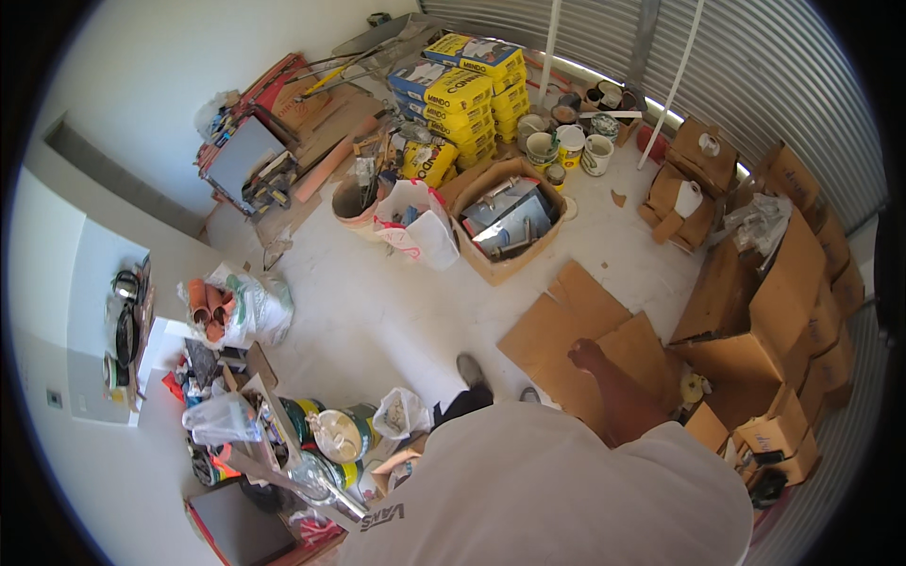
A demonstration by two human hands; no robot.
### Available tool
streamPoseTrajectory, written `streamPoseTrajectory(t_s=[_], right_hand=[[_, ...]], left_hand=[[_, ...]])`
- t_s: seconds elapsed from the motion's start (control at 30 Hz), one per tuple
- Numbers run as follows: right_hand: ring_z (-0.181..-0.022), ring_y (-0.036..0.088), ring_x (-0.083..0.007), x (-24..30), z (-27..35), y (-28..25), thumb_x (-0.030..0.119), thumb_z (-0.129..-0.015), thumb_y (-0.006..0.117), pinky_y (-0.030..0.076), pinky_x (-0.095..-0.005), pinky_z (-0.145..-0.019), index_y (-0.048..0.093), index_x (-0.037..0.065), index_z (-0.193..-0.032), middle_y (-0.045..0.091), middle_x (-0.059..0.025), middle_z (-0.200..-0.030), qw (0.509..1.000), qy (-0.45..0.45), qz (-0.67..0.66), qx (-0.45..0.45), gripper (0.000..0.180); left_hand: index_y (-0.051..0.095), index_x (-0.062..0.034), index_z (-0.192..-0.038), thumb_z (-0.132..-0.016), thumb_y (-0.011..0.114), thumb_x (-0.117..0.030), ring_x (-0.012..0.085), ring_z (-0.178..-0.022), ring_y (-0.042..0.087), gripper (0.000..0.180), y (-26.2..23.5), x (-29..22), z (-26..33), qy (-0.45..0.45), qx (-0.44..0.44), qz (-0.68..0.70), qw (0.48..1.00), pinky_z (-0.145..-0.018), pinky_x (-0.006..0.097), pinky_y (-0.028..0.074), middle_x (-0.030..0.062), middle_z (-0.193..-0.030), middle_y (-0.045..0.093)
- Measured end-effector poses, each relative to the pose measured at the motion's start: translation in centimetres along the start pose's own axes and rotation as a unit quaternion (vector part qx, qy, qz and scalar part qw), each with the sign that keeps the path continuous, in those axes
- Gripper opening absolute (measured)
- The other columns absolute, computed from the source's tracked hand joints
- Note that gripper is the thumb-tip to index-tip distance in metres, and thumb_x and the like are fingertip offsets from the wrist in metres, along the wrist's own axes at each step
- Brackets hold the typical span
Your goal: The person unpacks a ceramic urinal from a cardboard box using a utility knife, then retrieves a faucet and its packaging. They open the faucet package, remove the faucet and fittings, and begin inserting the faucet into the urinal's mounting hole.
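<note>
My right hand [587, 356] hangs in front of my body, above a flat, creased cardboard sheet [540, 325] on the floor. Its fingers look curled in, and no object shows in them. My left hand is out of sight. Close to my right arm, a large open cardboard box [791, 302] has crumpled clear plastic [758, 223] at its far edge. Further ahead, another open carton [500, 272] holds shiny metal parts [514, 222]. My shoe [469, 369] shows on the floor, left of the cardboard sheet.
Yellow and blue sacks [453, 90] are stacked at the back, beside several paint buckets [597, 156]. White tubs [420, 236] stand left of the metal-filled carton. A sack of orange pipes [269, 311], paint cans [344, 436] and a cluttered bench line the left. Smaller cartons [781, 429] sit at the right.
</note>
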State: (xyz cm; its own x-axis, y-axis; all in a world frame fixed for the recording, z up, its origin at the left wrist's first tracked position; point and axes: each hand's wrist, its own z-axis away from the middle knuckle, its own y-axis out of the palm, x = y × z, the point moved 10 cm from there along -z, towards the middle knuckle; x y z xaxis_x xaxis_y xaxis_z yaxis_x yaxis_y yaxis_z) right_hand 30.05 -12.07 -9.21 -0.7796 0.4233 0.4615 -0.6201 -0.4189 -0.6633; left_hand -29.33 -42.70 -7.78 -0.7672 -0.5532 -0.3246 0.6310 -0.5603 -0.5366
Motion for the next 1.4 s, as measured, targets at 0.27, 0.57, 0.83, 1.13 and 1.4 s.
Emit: streamPoseTrajectory(t_s=[0.27, 0.57, 0.83, 1.13, 1.4], right_hand=[[-0.112, 0.068, -0.0375, 7.6, -7.7, -1.5, 0.03, -0.088, 0.07, 0.053, -0.0425, -0.098, 0.068, 0.002, -0.123, 0.069, -0.0242, -0.123, 0.993, 0.075, -0.088, 0.013, 0.045], [-0.108, 0.07, -0.0357, 11.0, -18.6, -3.0, 0.03, -0.09, 0.07, 0.054, -0.0416, -0.096, 0.066, 0.003, -0.125, 0.073, -0.0211, -0.113, 0.956, 0.114, -0.27, 0.011, 0.045], [-0.103, 0.071, -0.0357, 11.6, -29.5, -5.1, 0.03, -0.092, 0.07, 0.056, -0.0419, -0.092, 0.064, 0.002, -0.124, 0.074, -0.0197, -0.105, 0.963, 0.1, -0.25, 0.006, 0.042], [-0.098, 0.074, -0.0299, 8.3, -28.7, 2.7, 0.029, -0.094, 0.072, 0.057, -0.0384, -0.091, 0.069, 0.004, -0.111, 0.07, -0.0161, -0.127, 0.871, 0.266, -0.411, 0.036, 0.03], [-0.096, 0.074, -0.0289, 11.9, -29.5, 4.9, 0.025, -0.096, 0.07, 0.058, -0.0389, -0.088, 0.064, 0.005, -0.128, 0.076, -0.0139, -0.102, 0.87, 0.277, -0.405, 0.048, 0.038]], left_hand=[[0.074, -0.0204, -0.11, -0.091, 0.063, -0.028, 0.0351, -0.111, 0.067, 0.023, -16.9, -11.0, -22.5, 0.178, 0.007, -0.26, 0.949, -0.094, 0.047, 0.054, 0.0136, -0.114, 0.072], [0.058, -0.0033, -0.138, -0.093, 0.072, -0.039, 0.028, -0.105, 0.07, 0.059, -31.5, -46.2, -39.7, 0.226, 0.023, -0.073, 0.971, -0.092, 0.039, 0.055, 0.0174, -0.111, 0.074], [0.064, -0.0006, -0.124, -0.1, 0.06, -0.027, 0.039, -0.117, 0.064, 0.036, -18.4, -67.3, -52.0, 0.422, 0.111, -0.291, 0.851, -0.098, 0.046, 0.052, 0.0229, -0.121, 0.069], [0.047, -0.0001, -0.144, -0.083, 0.078, -0.04, 0.0415, -0.129, 0.055, 0.079, -10.5, -78.1, -62.7, 0.371, -0.059, -0.236, 0.896, -0.114, 0.051, 0.037, 0.0304, -0.135, 0.058], [0.067, -0.0004, -0.112, -0.089, 0.072, -0.042, 0.0399, -0.107, 0.067, 0.048, -7.7, -72.3, -65.4, 0.281, 0.087, -0.36, 0.885, -0.094, 0.05, 0.052, 0.0228, -0.112, 0.07]])
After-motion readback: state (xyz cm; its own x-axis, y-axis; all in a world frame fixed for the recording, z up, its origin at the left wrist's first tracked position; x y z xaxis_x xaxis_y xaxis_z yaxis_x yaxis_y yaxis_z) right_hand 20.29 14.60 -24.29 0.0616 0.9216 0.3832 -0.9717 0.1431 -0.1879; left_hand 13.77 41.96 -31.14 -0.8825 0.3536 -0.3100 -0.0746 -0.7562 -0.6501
